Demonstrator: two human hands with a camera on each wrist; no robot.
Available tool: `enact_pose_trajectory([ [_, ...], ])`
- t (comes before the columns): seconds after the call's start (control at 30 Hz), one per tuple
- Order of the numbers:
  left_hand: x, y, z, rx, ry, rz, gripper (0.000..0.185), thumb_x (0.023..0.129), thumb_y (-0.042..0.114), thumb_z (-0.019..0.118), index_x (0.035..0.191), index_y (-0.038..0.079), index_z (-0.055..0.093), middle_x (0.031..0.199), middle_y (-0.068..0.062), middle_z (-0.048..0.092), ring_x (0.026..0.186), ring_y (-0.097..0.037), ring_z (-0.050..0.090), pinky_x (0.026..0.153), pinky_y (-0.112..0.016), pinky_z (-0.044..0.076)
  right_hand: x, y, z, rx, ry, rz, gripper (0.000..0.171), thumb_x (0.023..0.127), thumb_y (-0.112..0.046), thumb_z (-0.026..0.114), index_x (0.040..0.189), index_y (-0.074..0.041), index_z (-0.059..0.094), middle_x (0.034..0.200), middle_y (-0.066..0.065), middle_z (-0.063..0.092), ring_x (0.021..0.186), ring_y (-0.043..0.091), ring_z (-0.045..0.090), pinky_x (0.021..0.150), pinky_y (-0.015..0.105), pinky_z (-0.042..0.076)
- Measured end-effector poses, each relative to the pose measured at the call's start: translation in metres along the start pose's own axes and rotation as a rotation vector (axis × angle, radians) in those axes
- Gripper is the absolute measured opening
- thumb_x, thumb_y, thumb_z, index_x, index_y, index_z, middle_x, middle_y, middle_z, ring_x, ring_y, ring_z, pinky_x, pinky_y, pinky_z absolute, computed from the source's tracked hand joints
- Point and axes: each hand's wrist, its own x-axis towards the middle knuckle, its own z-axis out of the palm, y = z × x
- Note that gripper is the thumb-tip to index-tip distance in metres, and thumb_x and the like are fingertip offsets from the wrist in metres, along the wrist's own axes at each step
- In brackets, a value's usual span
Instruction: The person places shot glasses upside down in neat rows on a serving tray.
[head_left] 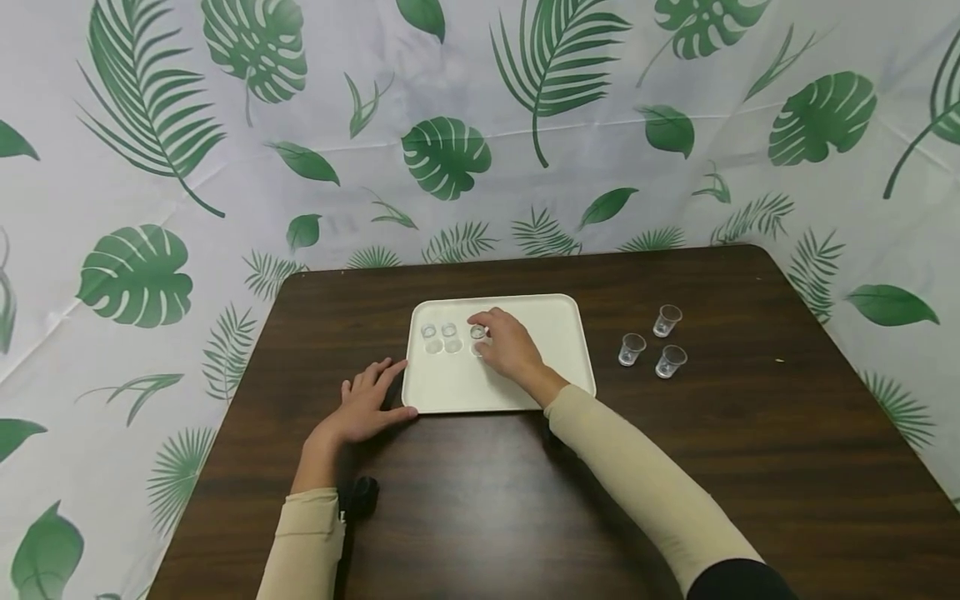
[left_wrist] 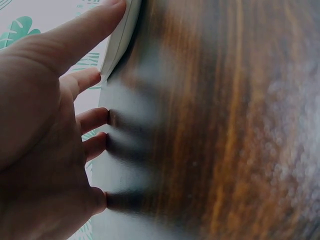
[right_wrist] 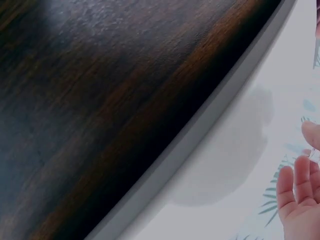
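The right sleeve is plain beige, meeting black fabric. Left of it, the beige left sleeve adjoins a black device.

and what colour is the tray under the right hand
Cream-white; the tray shows best in the head view.

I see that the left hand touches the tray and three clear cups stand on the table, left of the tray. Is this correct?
Not quite: the three clear cups stand on the table to the right of the tray, as the head view shows. The left hand does touch the tray.
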Motion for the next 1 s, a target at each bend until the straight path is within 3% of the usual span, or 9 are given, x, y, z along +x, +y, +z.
enact_pose_trajectory([
  [1.0, 0.0, 0.0005, -0.0001, -0.008, 0.004, -0.002, 0.087, 0.088, 0.052, 0.068, 0.157, 0.018, 0.026, 0.158, -0.022, 0.018, 0.141, -0.046, 0.016, 0.102, -0.073, 0.003, 0.0083, -0.0037, 0.0083, 0.016, 0.064, -0.014, 0.041, 0.084, -0.001, 0.072, 0.123, -0.011, 0.066, 0.106, 0.004, 0.064, 0.097, 0.019, 0.063, 0.087, 0.035, 0.048],
])
